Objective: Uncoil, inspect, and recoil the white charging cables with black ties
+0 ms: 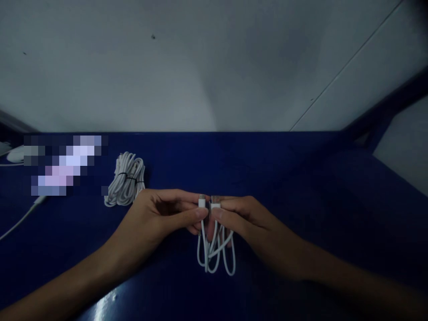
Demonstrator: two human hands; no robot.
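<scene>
Both hands hold one white USB cable (205, 249) in front of me, above the blue table. My left hand (163, 211) pinches its smaller plug (201, 203) between thumb and fingers, with the metal tip pointing up. Close beside it, my right hand (244, 214) grips the wider USB plug (216, 201), also tip up. Loops of the cord hang below the fingers; parts of them are hidden behind the hands. Bundled white cables (125, 180) with dark ties lie on the table beyond my left hand.
A blurred-out bright device (68, 162) lies at the left, with a white cord (20, 220) running from it. Another white object (16, 154) is at the far left edge. The blue table (284, 165) ends at a pale wall (167, 80); a dark blue frame (384, 111) stands at right.
</scene>
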